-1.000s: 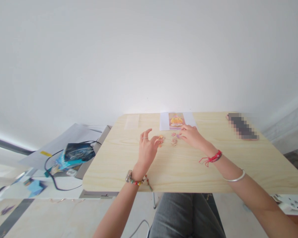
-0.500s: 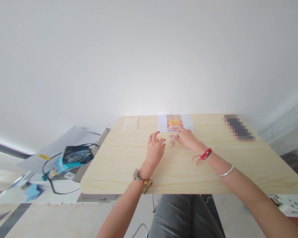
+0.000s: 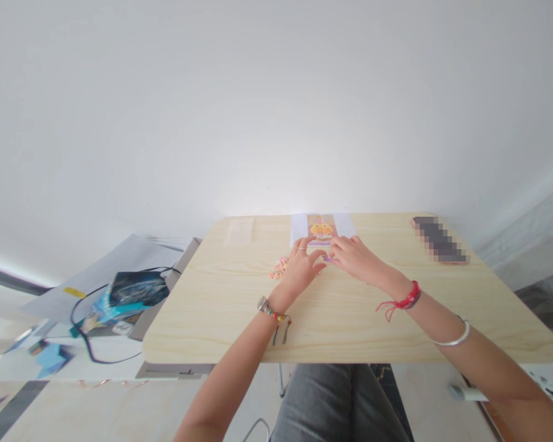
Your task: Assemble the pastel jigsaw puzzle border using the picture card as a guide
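Two hands meet at the far middle of the pale wooden counter (image 3: 239, 307), right in front of a white sheet with a yellow-and-pink picture (image 3: 321, 228) that lies flat against the back edge. Left hand (image 3: 301, 270) lies low, palm down, fingers loosely spread and reaching toward the sheet, a ring on one finger; it grips nothing that can be made out. Right hand (image 3: 357, 261) sits just beside it, fingers stretched forward and gently curled, fingertips down at the counter top next to a tiny purple piece (image 3: 326, 258) that peeks out between the two hands. Whether the right fingertips actually pinch that piece is too small to tell. Just left of the left hand lies a small cluster of pink and orange bits (image 3: 279, 268), apart from the hand, resting on the wood.

On the left wrist, a watch with a beaded bracelet (image 3: 271, 310); on the right wrist, a red cord (image 3: 403, 301), and farther up the forearm a silver bangle (image 3: 451, 339). A clear strip (image 3: 238, 231) lies flat near the back left of the counter. At the back right, a pixelated oblong thing (image 3: 439, 239) lies at a slant. Off the counter's left side sits a dark blue box with a black cable looped round it (image 3: 133, 288), on papers. Grey trousers (image 3: 345, 402) show below the near edge.
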Available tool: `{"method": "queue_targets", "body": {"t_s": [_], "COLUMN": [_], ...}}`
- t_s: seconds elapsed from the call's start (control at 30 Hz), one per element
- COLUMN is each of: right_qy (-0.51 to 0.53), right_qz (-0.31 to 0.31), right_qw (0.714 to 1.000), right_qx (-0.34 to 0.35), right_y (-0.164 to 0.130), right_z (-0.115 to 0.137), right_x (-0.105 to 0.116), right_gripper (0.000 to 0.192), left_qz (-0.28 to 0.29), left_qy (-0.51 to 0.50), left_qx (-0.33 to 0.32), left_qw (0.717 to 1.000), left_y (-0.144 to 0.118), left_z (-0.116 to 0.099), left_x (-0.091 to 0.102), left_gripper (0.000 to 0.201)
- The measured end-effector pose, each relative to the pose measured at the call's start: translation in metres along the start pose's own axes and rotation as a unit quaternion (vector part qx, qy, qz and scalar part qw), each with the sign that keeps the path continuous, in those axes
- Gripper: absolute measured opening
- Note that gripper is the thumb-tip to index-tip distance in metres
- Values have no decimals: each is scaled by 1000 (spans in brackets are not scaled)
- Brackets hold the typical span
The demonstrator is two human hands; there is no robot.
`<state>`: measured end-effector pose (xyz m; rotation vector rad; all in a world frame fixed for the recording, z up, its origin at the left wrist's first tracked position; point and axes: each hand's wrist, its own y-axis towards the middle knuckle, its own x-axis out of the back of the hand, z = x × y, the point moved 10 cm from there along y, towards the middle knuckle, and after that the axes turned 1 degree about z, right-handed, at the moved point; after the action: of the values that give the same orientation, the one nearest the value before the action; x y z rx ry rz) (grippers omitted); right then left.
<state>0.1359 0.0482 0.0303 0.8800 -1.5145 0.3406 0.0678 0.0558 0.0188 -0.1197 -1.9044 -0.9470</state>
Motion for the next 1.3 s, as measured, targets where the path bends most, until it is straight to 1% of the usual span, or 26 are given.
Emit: {"method": "queue_targets", "body": {"t_s": [0.1,0.23,0.3,0.37,0.5,0.6,0.73,0.9,1.13,1.3], "right_qy": [30,100,119,123,110,106,110,113,96,88], "right_qz": [-25,-67,-82,-102,-143,-148,-134,-112,-100,-76], "right_qw": [999,993,989,987,983,983,984,985,985,985], "right_qx": [4,-13,-18,-23,-33,-34,-41,-68,-104,-124], "right_y": [-4,-11,-14,-16,-19,-19,-23,-35,-61,-77], "right_z": [0,-4,-2,0,5,6,2,-10,-35,-53], "right_x": [5,5,4,5,10,10,6,3,4,-10], "right_gripper": [21,15,13,11,15,17,17,16,21,19], "left_qz": [-19,-39,-45,-50,-61,-65,-57,-43,-13,22], "left_qy": [-13,-13,-7,0,9,13,18,12,-3,14], "left_qx": [-5,5,9,11,7,7,16,13,0,-12], "left_qw": [1000,999,999,999,998,998,998,999,1000,1000], "left_y": [-2,-9,-12,-13,-14,-15,-15,-9,12,23], "left_z": [-3,-4,-5,-6,-8,-10,-13,-22,-43,-56], "left_x": [5,11,14,17,23,26,25,12,-17,-39], "left_gripper": [11,13,14,14,13,11,11,8,11,7]}}
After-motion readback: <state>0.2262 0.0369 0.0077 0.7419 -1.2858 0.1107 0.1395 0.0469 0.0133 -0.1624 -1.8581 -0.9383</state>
